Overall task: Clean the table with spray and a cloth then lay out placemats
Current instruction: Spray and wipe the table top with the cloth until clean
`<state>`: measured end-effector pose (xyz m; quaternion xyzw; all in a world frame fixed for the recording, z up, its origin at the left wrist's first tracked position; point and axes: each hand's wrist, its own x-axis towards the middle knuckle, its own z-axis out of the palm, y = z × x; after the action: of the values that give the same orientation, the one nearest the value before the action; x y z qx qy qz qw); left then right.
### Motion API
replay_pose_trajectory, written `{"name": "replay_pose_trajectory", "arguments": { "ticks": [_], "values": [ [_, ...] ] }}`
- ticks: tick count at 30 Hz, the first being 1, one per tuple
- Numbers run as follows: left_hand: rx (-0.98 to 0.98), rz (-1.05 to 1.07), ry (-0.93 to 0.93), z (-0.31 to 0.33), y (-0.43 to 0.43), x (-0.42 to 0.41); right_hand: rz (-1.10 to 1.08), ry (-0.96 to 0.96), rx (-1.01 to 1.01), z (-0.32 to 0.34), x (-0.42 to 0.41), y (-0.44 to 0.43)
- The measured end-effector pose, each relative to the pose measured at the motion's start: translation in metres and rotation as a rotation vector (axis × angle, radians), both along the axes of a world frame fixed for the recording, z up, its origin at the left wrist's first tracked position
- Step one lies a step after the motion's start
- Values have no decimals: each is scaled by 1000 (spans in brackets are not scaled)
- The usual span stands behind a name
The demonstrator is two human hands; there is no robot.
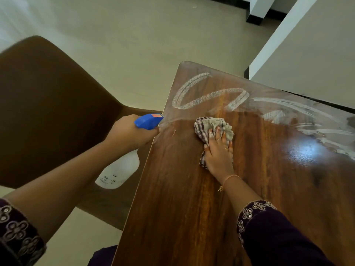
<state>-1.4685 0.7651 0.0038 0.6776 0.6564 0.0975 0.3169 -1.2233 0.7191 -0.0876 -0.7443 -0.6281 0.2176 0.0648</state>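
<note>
So the wooden worktop (192,217) fills the lower right of the frame, with a brown chair (48,112) just off its left edge. Wiping is the step here, I reckon, roughly mid-clean. White spray streaks (207,93) loop across the upper part of the worktop and smear off toward the right edge of the frame, none of it wiped yet. The spray bottle (119,169), white body and blue head, hangs beside the worktop's left edge at centre-left, nozzle pointing over the wood. The left grip (130,133) is clenched round its neck. The checked cloth (211,125) lies bunched on the worktop near the middle of the frame, just below the streaks. The right grip (219,152) is released flat on top of it, fingers straight, pressing it down rather than grasping it. My tip: push the cloth up into those loops in overlapping passes, keep the palm flat so the whole cloth bears, refold to a dry face once it's soaked, and hold off on more spray. No placemats in view, so that part's for later.
</note>
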Motion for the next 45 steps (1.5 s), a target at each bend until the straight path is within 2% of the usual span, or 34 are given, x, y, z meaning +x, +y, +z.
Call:
{"name": "replay_pose_trajectory", "arguments": {
  "ticks": [2, 7, 13, 18, 23, 28, 32, 37, 41, 43, 45],
  "values": [
    [-1, -7, 17, -2, 6, -2, -13, -3, -7, 1, -1, 4],
    [-168, -148, -17, -2, 12, -16, -60, -37, 3, 5, -2, 31],
    [-41, -65, 125, -6, 11, -26, -76, -53, 34, 4, -16, 71],
    [-183, -150, 36, -6, 16, -22, 30, -29, 63, 4, -13, 60],
    [13, 17, 75, -5, 18, -16, 303, 19, 118, -3, -42, 19],
    [-188, -152, 108, -9, 21, -18, 260, 25, 110, -3, -46, 21],
    [-158, -96, 36, -11, 22, -24, 230, -2, 109, -2, -52, 20],
    [-104, 62, 19, -10, 24, -30, 600, -6, 154, -4, -64, -7],
    [-77, 96, 8, -8, 28, -28, 742, -41, 202, -4, -50, 29],
    [-71, 104, 1, -7, 30, -26, 687, -67, 197, -4, -43, 65],
    [-66, 110, -1, -6, 30, -24, 533, -76, 180, -3, -45, 98]
  ]
}}
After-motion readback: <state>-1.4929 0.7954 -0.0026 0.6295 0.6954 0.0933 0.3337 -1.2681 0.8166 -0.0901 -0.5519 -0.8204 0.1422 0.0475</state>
